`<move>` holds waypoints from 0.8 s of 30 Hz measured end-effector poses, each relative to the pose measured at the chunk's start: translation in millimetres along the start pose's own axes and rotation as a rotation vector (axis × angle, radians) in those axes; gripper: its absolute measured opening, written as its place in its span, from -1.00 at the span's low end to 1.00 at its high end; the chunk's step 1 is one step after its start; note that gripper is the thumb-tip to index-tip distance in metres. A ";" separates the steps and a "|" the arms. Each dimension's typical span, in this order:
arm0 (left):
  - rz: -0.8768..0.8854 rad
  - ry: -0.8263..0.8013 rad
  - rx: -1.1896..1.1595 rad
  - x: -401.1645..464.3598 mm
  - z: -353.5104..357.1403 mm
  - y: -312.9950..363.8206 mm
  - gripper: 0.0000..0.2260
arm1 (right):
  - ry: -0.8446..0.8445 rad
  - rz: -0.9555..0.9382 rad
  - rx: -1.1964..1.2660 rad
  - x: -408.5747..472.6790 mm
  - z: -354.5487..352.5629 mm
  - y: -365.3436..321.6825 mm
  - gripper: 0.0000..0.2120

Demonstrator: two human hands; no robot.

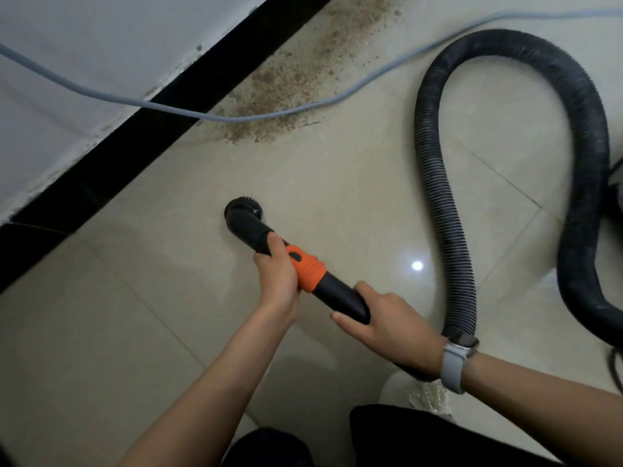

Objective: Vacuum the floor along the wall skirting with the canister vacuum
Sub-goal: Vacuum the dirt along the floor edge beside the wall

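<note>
Both hands, left hand (277, 274) and right hand (387, 320), grip my vacuum nozzle (300, 264), brush head (243, 210) on the floor (337, 183) near the skirting (135, 143).

You are in an indoor room, most likely a home or a similar lived-in building; which room cannot be told. Under the nozzle you hold lies a glossy beige tiled floor (337, 183) with thin grout lines and a ceiling light mirrored in it. Beyond your grip, a black skirting (141, 129) runs below a white wall (101, 38) with chipped paint at its foot. Brown dirt (296, 75) lies beside that skirting.
</note>
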State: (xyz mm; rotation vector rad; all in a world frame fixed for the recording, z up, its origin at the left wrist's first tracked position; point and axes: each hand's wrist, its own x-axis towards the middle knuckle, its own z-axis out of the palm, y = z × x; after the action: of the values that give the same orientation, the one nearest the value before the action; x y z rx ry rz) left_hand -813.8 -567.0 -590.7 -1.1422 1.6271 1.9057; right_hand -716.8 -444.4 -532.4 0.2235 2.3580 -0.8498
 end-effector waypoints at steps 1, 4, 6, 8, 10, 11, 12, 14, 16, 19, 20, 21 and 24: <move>0.008 -0.016 0.021 -0.8 7.9 1.0 -0.58 | 0.025 0.026 0.020 -1.3 -2.1 4.0 -0.67; -0.004 -0.110 0.085 0.1 43.1 1.0 -0.66 | 0.127 0.123 0.092 -4.4 -9.3 18.5 -0.67; -0.022 -0.201 0.100 -0.4 70.6 6.4 -0.71 | 0.198 0.182 0.164 -1.8 -15.9 27.7 -0.69; -0.035 -0.270 0.136 -1.7 91.1 18.2 -0.67 | 0.259 0.206 0.220 5.8 -22.2 34.3 -0.68; -0.036 -0.349 0.206 -1.5 97.8 35.7 -0.63 | 0.303 0.220 0.246 17.5 -27.6 36.8 -0.68; -0.035 -0.385 0.255 -0.1 96.5 44.6 -0.63 | 0.313 0.230 0.258 24.0 -30.5 36.9 -0.68; -0.020 -0.407 0.314 2.2 92.2 52.7 -0.66 | 0.318 0.235 0.275 29.8 -33.5 36.1 -0.67; 0.044 -0.379 0.415 6.3 78.4 68.7 -0.72 | 0.311 0.226 0.298 39.7 -39.5 33.5 -0.65; 0.103 -0.287 0.533 7.8 60.4 84.6 -0.69 | 0.262 0.195 0.257 44.3 -45.5 28.9 -0.65; 0.194 -0.152 0.747 8.5 33.1 105.8 -0.74 | 0.121 0.111 0.153 46.0 -56.8 19.2 -0.67; 0.227 -0.118 0.829 6.7 26.0 112.4 -0.74 | 0.078 0.077 0.120 46.4 -62.5 15.5 -0.67; 0.266 -0.096 0.922 3.1 20.3 120.0 -0.73 | 0.047 0.045 0.091 47.3 -69.4 11.9 -0.68; 0.397 -0.056 1.151 -12.9 9.0 144.2 -0.73 | 0.012 -0.012 0.051 47.3 -92.7 2.4 -0.70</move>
State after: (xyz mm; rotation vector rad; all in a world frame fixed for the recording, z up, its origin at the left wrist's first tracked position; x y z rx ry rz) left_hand -914.9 -592.3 -489.8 -0.2791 2.4655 0.7835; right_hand -799.4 -386.8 -506.1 0.2365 2.3525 -0.9173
